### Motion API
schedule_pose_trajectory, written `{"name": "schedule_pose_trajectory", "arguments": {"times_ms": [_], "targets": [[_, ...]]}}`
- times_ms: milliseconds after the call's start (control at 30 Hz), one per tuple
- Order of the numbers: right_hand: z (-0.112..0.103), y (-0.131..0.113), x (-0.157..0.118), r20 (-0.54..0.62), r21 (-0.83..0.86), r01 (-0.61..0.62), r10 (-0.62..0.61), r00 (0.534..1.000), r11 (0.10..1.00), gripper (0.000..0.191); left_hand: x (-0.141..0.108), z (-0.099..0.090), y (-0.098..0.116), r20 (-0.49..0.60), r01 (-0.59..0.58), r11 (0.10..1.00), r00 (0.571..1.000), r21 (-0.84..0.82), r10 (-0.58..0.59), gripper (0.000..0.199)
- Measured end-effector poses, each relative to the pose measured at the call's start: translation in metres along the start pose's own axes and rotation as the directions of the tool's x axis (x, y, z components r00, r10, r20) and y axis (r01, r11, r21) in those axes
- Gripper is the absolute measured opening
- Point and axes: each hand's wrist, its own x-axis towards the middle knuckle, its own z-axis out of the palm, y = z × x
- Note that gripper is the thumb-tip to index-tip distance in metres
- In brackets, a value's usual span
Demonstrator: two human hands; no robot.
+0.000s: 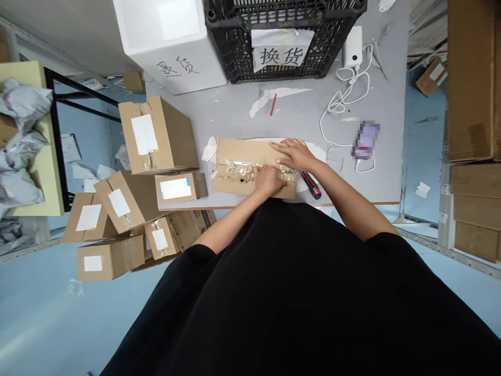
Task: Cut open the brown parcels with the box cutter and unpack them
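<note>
A flat cardboard box (238,151) with a torn, crumpled strip of clear tape along its middle lies near the front edge of the grey table. My left hand (269,181) is on the lower flap by the tape, its fingers bent; what they grip, if anything, is hidden. Spread over the box's upper right part is my right hand (294,154), palm down. Just right of the box, below my right wrist, rests a black and red box cutter (311,185).
Taped boxes (180,136) stand at the table's left, with more on the floor below. A white bin (183,68) and a black crate (235,57) line the back. A white cable (368,83) and a phone (366,140) lie at right.
</note>
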Motion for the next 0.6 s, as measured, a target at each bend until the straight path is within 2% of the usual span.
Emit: {"name": "schedule_pose_trajectory", "arguments": {"times_ms": [167, 300, 433, 533, 600], "targets": [[0.001, 0.004, 0.000, 0.014, -0.002, 0.012, -0.012, 1.000, 1.000, 0.068, -0.010, 0.012, -0.001, -0.107, 0.005, 0.986, 0.994, -0.165, -0.023, 0.022], [0.002, 0.010, 0.002, 0.033, -0.020, 0.031, -0.030, 0.999, 0.999, 0.073, -0.028, 0.017, -0.006, -0.225, -0.182, 0.967, 0.964, -0.176, 0.140, 0.014], [0.003, 0.013, 0.003, 0.030, -0.030, 0.053, -0.052, 0.998, 0.998, 0.074, -0.050, 0.020, -0.015, -0.346, -0.362, 0.931, 0.880, -0.048, 0.324, 0.017], [0.002, 0.013, 0.002, 0.029, -0.055, 0.044, -0.042, 0.999, 0.998, 0.073, -0.068, 0.020, -0.022, -0.419, -0.438, 0.895, 0.800, 0.083, 0.430, 0.016], [0.001, 0.010, -0.001, 0.021, -0.065, 0.037, -0.036, 0.999, 0.997, 0.073, -0.079, 0.018, -0.025, -0.424, -0.476, 0.864, 0.757, 0.163, 0.497, 0.019]]}}
